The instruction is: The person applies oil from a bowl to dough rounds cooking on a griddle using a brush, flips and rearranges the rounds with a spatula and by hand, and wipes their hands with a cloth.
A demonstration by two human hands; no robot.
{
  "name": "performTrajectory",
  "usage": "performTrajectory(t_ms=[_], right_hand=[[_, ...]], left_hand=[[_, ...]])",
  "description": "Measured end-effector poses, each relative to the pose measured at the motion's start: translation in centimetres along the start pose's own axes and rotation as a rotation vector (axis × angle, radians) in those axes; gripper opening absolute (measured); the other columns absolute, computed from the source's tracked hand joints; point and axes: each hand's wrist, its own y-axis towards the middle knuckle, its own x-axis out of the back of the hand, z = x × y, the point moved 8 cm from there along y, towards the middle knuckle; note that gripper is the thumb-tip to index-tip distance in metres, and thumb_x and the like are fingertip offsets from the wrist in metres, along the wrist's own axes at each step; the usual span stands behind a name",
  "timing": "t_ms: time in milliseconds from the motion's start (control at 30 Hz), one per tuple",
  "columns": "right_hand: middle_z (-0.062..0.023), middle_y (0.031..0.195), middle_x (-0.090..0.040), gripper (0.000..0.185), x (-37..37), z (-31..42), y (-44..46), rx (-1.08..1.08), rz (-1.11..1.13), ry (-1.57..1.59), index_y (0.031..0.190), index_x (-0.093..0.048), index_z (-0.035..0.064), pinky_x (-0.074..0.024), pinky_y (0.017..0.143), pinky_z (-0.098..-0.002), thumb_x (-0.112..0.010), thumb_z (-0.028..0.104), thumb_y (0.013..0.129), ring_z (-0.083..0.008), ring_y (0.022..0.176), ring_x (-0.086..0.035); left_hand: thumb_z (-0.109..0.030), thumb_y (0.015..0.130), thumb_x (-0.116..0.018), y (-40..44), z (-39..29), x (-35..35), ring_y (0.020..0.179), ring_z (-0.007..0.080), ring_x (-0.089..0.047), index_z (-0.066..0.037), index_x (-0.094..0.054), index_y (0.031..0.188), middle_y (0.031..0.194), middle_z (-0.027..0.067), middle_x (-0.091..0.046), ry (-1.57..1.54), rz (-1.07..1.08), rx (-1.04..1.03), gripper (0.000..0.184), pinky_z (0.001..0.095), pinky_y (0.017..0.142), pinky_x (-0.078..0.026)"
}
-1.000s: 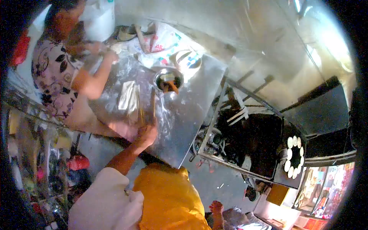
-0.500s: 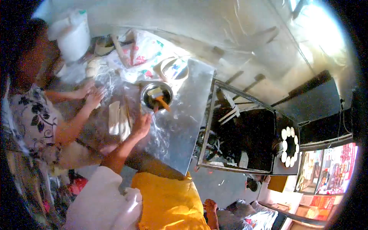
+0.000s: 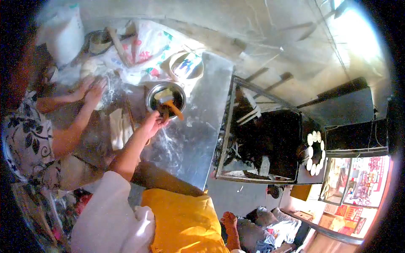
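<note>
My left hand (image 3: pixel 155 123) is at the near rim of a metal bowl (image 3: pixel 148 98), its fingers curled together around something too blurred to name. A brush with an orange handle (image 3: pixel 175 110) rests in this bowl, its handle over the rim. Left of my wrist, pale dough strips (image 3: pixel 120 128) lie on the floured metal table (image 3: pixel 192 141), with a thin stick (image 3: pixel 130 114) beside them. Low in the view, away from the table, my right hand (image 3: pixel 229 219) hangs with fingers loosely apart and nothing visible in it.
At the left, a co-worker's hands (image 3: pixel 93 90) press on the floured table near dough. Behind them are a white bucket (image 3: pixel 65 40), a printed sack (image 3: pixel 149 44) and a round container (image 3: pixel 172 69). A dark framed stand (image 3: pixel 270 143) and pale discs in a ring (image 3: pixel 310 152) are right.
My left hand has moved up to the bowl's rim. The co-worker's hands have come down flat onto the table. The view has shifted, so the table things appear farther left.
</note>
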Motion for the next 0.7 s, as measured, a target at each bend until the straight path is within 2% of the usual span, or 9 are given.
performTrajectory(t_ms=[167, 233, 267, 333, 467, 567, 633, 667, 700], right_hand=[[-0.0114, 0.094, -0.066, 0.034, -0.1, 1.7, 0.4, -0.003, 0.008, -0.014, 0.092, -0.066, 0.0086, -0.0534, 0.076, -0.0422, -0.068, 0.037, 0.073, -0.0299, 0.091, -0.063], [-0.0105, 0.097, -0.067, 0.031, 0.0, 4.3, -0.2, 0.145, -0.025, 0.099, 0.099, -0.066, 0.0063, -0.0556, 0.071, -0.0404, -0.067, 0.03, 0.078, -0.0277, 0.088, -0.065], [-0.0105, 0.097, -0.067, 0.031, 0.1, 6.0, -0.7, 0.142, -0.024, 0.1, 0.099, -0.066, 0.0063, -0.0556, 0.071, -0.0404, -0.067, 0.03, 0.078, -0.0277, 0.088, -0.065], [-0.0096, 0.102, -0.067, 0.03, 0.3, 8.5, -2.4, -0.29, -0.059, 0.371, 0.106, -0.064, 0.0029, -0.0572, 0.065, -0.0363, -0.065, 0.022, 0.083, -0.0236, 0.084, -0.066], [-0.0092, 0.105, -0.066, 0.028, 0.0, 8.8, -2.4, -0.274, -0.041, 0.401, 0.11, -0.062, 0.0007, -0.0575, 0.061, -0.0328, -0.063, 0.016, 0.087, -0.0212, 0.082, -0.067], [-0.0102, 0.107, -0.066, 0.027, -0.7, 8.5, -2.6, -0.272, -0.028, 0.443, 0.11, -0.062, 0.0011, -0.0575, 0.062, -0.0349, -0.063, 0.013, 0.086, -0.022, 0.084, -0.067], [-0.0091, 0.101, -0.066, 0.023, -0.7, 8.8, -3.0, -0.31, -0.07, 0.503, 0.104, -0.064, 0.0019, -0.056, 0.066, -0.0349, -0.064, 0.014, 0.084, -0.0227, 0.085, -0.066], [-0.0091, 0.101, -0.066, 0.023, -1.1, 6.5, -1.7, -0.31, -0.071, 0.508, 0.104, -0.064, 0.0019, -0.056, 0.066, -0.0349, -0.064, 0.014, 0.084, -0.0227, 0.085, -0.066], [-0.0085, 0.098, -0.066, 0.022, -1.9, 3.0, 1.3, -0.035, -0.014, 0.258, 0.101, -0.063, 0.0026, -0.0546, 0.069, -0.0346, -0.064, 0.016, 0.082, -0.0225, 0.087, -0.065]], left_hand=[[-0.02, 0.094, -0.042, 0.0, -0.2, -0.1, 0.085, 0.0322, -0.066, 0.007, -0.043, 0.119, 0.099, 0.0225, -0.061, -0.041, -0.07, 0.032, 0.036, 0.0398, 0.074, -0.056], [-0.02, 0.094, -0.042, 0.3, -0.3, 0.3, 0.085, 0.0333, -0.066, 0.007, -0.041, 0.12, 0.099, 0.0234, -0.061, -0.042, -0.113, 0.048, 0.038, 0.0402, 0.074, -0.057], [-0.018, 0.093, -0.042, 1.0, -0.1, 0.9, 0.085, 0.0342, -0.065, 0.007, -0.039, 0.121, 0.099, 0.0238, -0.06, -0.046, -0.094, 0.047, 0.038, 0.0406, 0.073, -0.057], [-0.016, 0.092, -0.042, 1.4, 0.2, 1.2, 0.085, 0.0352, -0.065, 0.007, -0.037, 0.123, 0.099, 0.0242, -0.06, -0.048, -0.077, 0.049, 0.039, 0.0411, 0.073, -0.057], [-0.01, 0.088, -0.041, 0.6, 0.7, 0.5, 0.083, 0.0361, -0.066, 0.006, -0.037, 0.122, 0.101, 0.0241, -0.06, -0.038, -0.094, 0.004, 0.038, 0.0432, 0.073, -0.058], [-0.007, 0.088, -0.041, -1.8, 2.8, -0.6, 0.083, 0.0342, -0.066, 0.005, -0.042, 0.117, 0.102, 0.0219, -0.061, -0.003, -0.042, 0.055, 0.032, 0.0448, 0.072, -0.058], [-0.008, 0.089, -0.042, -4.6, 3.8, -2.8, 0.082, 0.033, -0.067, 0.006, -0.044, 0.116, 0.1, 0.0206, -0.063, 0.029, -0.007, 0.055, 0.031, 0.0454, 0.073, -0.058], [-0.009, 0.089, -0.042, -5.3, 4.9, -3.3, 0.083, 0.0327, -0.067, 0.006, -0.044, 0.116, 0.1, 0.0204, -0.063, 0.042, 0.027, 0.065, 0.03, 0.0459, 0.073, -0.058], [-0.01, 0.09, -0.042, -6.0, 6.0, -3.7, 0.083, 0.0324, -0.067, 0.006, -0.044, 0.116, 0.101, 0.0203, -0.063, 0.057, 0.063, 0.079, 0.03, 0.0463, 0.074, -0.058]])
